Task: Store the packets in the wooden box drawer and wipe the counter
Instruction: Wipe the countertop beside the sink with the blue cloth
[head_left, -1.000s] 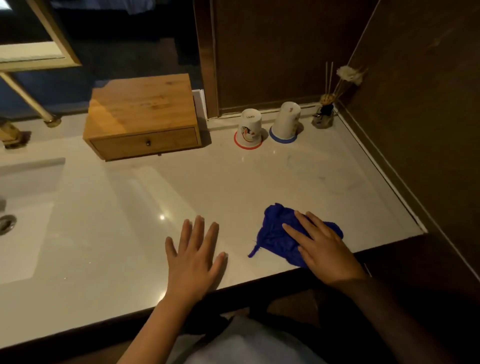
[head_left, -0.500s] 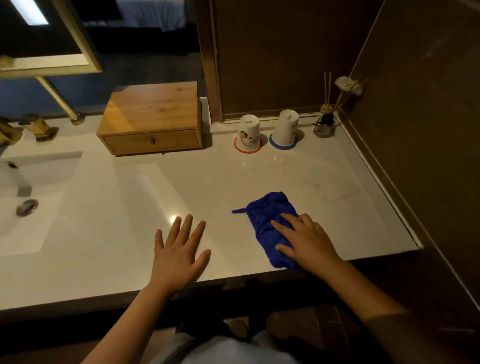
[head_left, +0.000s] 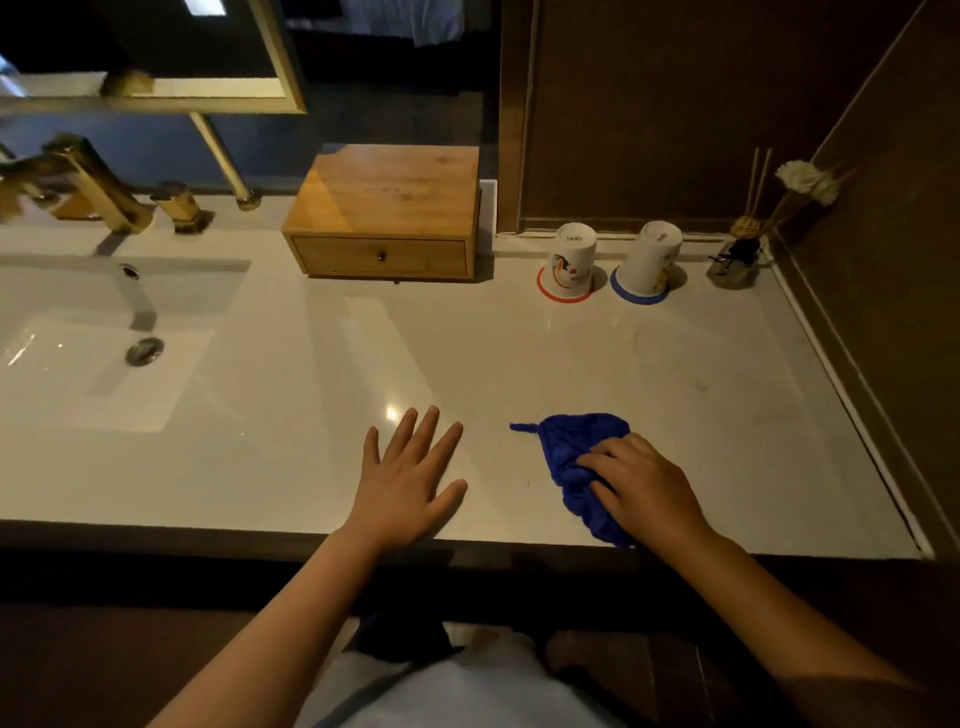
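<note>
Wiping stage: drawer shut, no packets in view.
Your right hand (head_left: 641, 486) presses the blue cloth (head_left: 574, 454), fingers curled; left hand (head_left: 408, 475) spread flat on the counter (head_left: 311, 395). Wide sweeps risk toppling the cups (head_left: 569, 260).

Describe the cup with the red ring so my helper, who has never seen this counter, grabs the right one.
Start at the wooden drawer box by the back wall. To its right stand two upturned white paper cups; take the nearer one, on a red ring, not its neighbour on a blue ring.
</note>
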